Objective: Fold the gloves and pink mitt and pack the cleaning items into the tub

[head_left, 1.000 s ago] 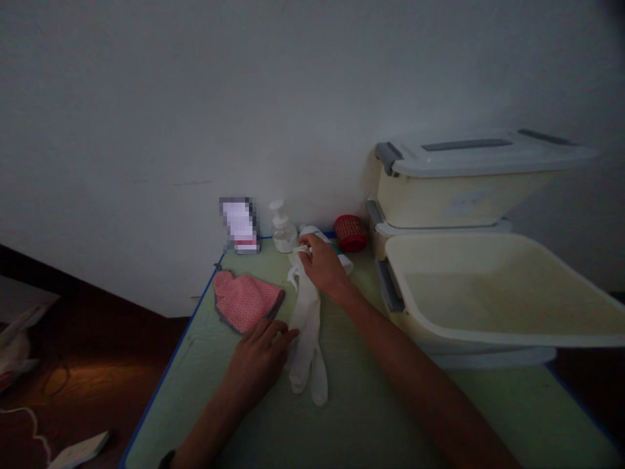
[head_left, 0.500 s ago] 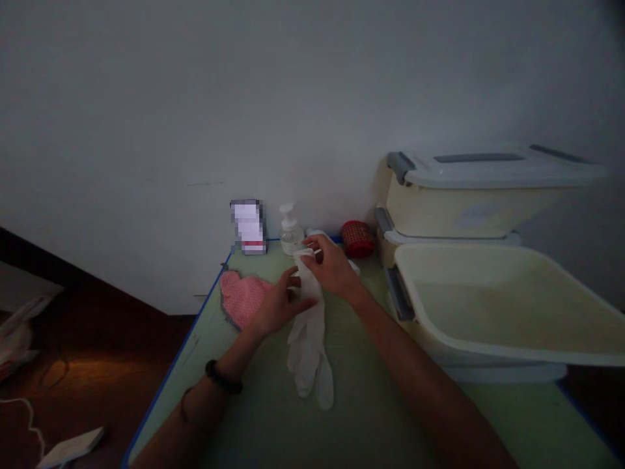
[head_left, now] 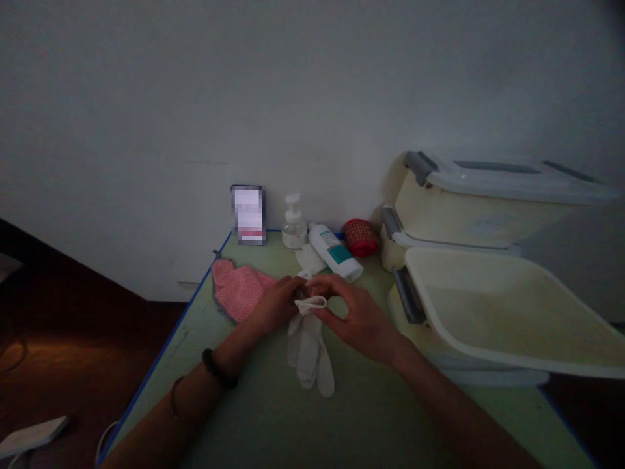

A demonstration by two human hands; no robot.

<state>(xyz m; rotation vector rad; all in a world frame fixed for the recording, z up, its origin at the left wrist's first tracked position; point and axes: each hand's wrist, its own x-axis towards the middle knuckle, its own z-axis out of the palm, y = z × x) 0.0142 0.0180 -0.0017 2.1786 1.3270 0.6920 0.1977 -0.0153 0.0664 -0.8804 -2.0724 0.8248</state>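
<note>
Left hand [head_left: 273, 306] and right hand [head_left: 355, 316] both pinch the white glove [head_left: 308, 345] at its cuff; long axis runs toward the person, fingers limp on the table [head_left: 371, 417].

Cloth [head_left: 239, 296] left of glove [head_left: 308, 345]; bottles [head_left: 312, 238] behind; tubs [head_left: 488, 286] right.

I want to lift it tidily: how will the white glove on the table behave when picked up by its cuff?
Probably floppy: the white glove bunches at its cuff between the left hand and right hand, so the rest would likely dangle. It looks thin and lies flat on the table, so probably light and unlikely to roll.
</note>
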